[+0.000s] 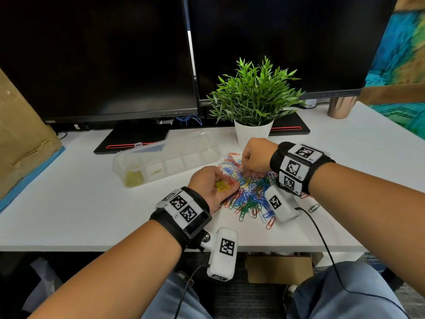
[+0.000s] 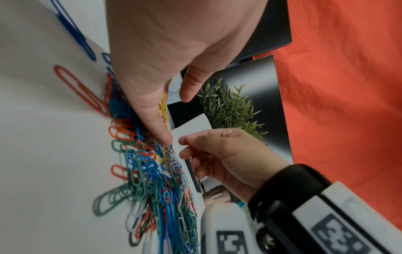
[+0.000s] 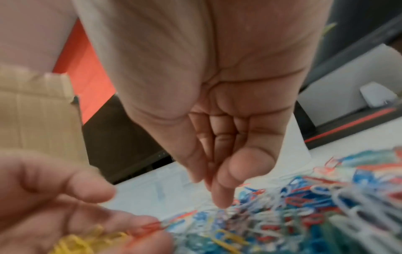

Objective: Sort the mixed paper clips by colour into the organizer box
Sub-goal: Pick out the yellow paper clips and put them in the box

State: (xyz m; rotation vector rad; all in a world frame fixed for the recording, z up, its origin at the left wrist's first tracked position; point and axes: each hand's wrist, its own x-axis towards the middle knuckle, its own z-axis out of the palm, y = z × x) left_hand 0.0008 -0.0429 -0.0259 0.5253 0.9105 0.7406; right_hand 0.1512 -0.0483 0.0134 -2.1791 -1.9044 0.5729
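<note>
Head view: I see the mixed paper clips heaped on the white tabletop, just in front of the plant pot.
Organizer box: the clear organizer box sits left of the heap with its lid up; yellow clips fill its nearest left compartment, and the next one holds what looks like one pale clip.
Left hand: my left hand lies palm up at the heap's left edge, fingers loosely cupped around a small bunch of yellow clips.
Right hand: my right hand is curled over the heap's far side, fingertips pointing down into the clips; whether it is pinching one I cannot tell.
Handling: I judge the clips light, stiff and slick, and they tangle, so a neighbour may lift along.
Where to hold: I would pinch a single yellow clip by its rounded end, thumb against forefinger.
</note>
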